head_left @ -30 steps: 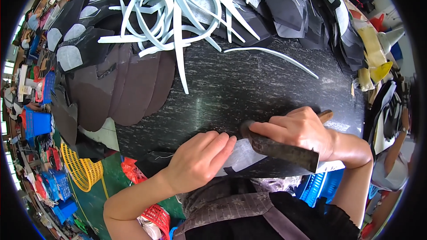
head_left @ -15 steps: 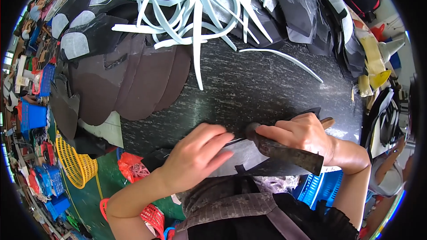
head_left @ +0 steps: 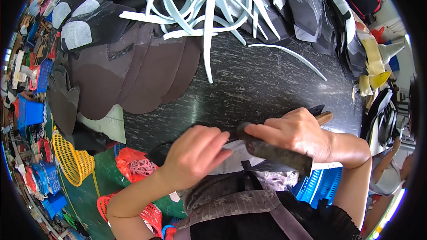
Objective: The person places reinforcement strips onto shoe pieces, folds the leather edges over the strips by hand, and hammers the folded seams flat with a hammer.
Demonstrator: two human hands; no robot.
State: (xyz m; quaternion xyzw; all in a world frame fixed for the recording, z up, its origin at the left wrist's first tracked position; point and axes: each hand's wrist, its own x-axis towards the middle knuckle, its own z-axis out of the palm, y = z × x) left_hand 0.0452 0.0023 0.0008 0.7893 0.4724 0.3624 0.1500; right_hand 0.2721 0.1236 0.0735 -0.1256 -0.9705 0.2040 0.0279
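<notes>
My right hand (head_left: 296, 135) is wrapped round the wooden handle of a hammer (head_left: 280, 153). The hammer's dark metal head lies across the near edge of the dark speckled tabletop (head_left: 231, 93), its rounded face pointing left. Beneath it lies a black sheet piece with a pale grey patch (head_left: 229, 163), partly hidden by both hands. My left hand (head_left: 198, 151) has its fingers bent together over this piece's edge, just left of the hammer face; the fingertips look closed on that edge.
A heap of pale blue strips (head_left: 209, 9) covers the far middle, with one loose strip (head_left: 289, 53) beside it. Brown-black sheets (head_left: 147, 75) overlap on the left. Stacked black pieces (head_left: 311, 13) stand far right. A yellow basket (head_left: 73, 158) and red bag (head_left: 133, 164) are below left.
The hammer head and my right hand have shifted slightly left, nearer my left fingers. My left hand stays over the piece. The far table contents sit a little differently in view.
</notes>
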